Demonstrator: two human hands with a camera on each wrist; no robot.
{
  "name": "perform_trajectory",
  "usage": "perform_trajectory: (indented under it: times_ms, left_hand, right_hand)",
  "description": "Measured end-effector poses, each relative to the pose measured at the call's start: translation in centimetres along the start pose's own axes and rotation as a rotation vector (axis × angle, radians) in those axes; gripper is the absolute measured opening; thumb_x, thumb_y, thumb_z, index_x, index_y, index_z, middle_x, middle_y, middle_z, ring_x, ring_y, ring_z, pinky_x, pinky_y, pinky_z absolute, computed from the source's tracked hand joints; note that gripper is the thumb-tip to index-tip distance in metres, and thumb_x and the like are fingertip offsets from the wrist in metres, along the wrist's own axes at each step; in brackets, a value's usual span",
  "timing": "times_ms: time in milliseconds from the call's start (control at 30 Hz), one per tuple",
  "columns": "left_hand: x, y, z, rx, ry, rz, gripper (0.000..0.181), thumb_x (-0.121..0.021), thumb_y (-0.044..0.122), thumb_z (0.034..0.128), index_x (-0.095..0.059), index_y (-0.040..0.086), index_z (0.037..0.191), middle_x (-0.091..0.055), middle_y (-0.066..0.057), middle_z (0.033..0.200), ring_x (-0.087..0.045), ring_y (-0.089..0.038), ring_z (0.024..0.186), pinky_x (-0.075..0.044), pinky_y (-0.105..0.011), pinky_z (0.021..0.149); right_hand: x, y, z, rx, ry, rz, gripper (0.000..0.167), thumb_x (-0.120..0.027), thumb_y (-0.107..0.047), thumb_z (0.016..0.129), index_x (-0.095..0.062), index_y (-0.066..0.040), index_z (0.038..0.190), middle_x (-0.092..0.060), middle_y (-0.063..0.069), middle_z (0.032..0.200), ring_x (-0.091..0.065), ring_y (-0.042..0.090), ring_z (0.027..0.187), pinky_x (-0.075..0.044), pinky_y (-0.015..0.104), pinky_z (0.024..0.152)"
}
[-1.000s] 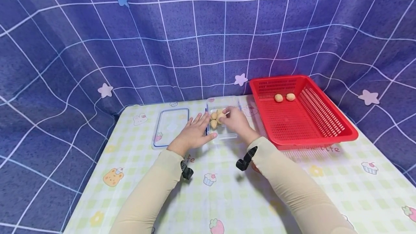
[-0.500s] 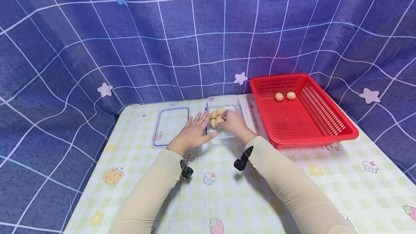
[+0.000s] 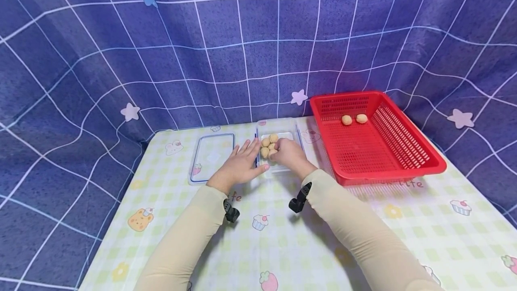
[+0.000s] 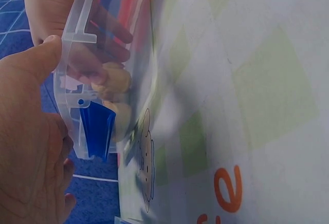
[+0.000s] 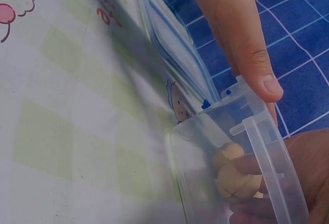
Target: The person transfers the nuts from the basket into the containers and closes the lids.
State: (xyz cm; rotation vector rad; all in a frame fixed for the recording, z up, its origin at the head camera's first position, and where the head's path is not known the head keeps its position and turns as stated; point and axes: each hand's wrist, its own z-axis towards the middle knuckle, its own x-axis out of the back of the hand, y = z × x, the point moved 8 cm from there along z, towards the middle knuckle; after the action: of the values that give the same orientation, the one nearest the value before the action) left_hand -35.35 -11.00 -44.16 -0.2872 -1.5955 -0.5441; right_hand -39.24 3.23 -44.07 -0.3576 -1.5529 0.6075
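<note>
Over on the green-checked tablecloth (image 3: 226, 250) lie a blue-rimmed clear lid (image 3: 212, 158), a clear plastic container (image 3: 286, 131), a red slotted basket (image 3: 359, 147).

behind the table (image 3: 307, 255) and along both its sides, blue fabric (image 3: 260, 21) printed with pale grid lines (image 3: 278, 40) and stars (image 3: 299, 97) is hung; the table is draped in green-checked cloth (image 3: 230, 255).

The person's right grip (image 3: 287, 152) holds a walnut (image 3: 272, 153) inside the clear plastic container (image 3: 286, 135); the left grip (image 3: 240, 166) touches its side. Two walnuts (image 3: 346, 120) lie in the red basket (image 3: 363, 154) on the worktop (image 3: 226, 255).
</note>
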Motion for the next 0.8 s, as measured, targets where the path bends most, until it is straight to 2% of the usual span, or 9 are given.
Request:
perform_trajectory:
  times_ms: [267,533,700,800]
  left_hand:
    - [0.06,-0.03,0.01,-0.001,0.014,0.000,0.087,-0.039,0.062,0.1024,-0.013,0.005,0.162,-0.009,-0.013,0.169,-0.007,-0.035,0.155,-0.008,-0.060,0.123]
    - [0.02,-0.12,-0.02,0.001,0.000,0.007,0.089,-0.034,0.067,0.1012,-0.008,0.007,0.163,-0.008,-0.011,0.170,-0.006,-0.033,0.155,-0.008,-0.059,0.123]
    - [-0.23,-0.26,0.05,0.007,-0.013,0.017,0.090,-0.031,0.070,0.1002,-0.003,0.011,0.163,-0.005,-0.010,0.170,-0.004,-0.031,0.156,-0.007,-0.057,0.124]
    - [-0.29,-0.33,0.10,0.008,-0.010,0.011,0.091,-0.031,0.070,0.0999,-0.005,0.010,0.163,-0.005,-0.009,0.170,-0.004,-0.031,0.156,-0.006,-0.057,0.124]
  right_hand:
    - [-0.19,0.00,0.11,-0.004,0.006,-0.031,0.023,-0.080,-0.024,0.083,-0.068,-0.009,0.095,-0.070,0.004,0.089,-0.063,0.024,0.082,-0.053,0.040,0.078]
    - [-0.18,-0.08,0.02,-0.018,0.002,-0.046,0.023,-0.080,-0.026,0.085,-0.068,-0.009,0.095,-0.070,0.005,0.091,-0.063,0.023,0.083,-0.052,0.038,0.077]
    - [-0.09,-0.19,0.00,-0.007,0.014,-0.049,0.023,-0.079,-0.027,0.086,-0.071,-0.009,0.097,-0.072,0.006,0.093,-0.064,0.024,0.084,-0.053,0.039,0.079]
    - [-0.02,-0.23,-0.06,0.008,0.025,-0.044,0.023,-0.079,-0.026,0.085,-0.071,-0.008,0.096,-0.072,0.006,0.092,-0.064,0.024,0.083,-0.053,0.040,0.079]
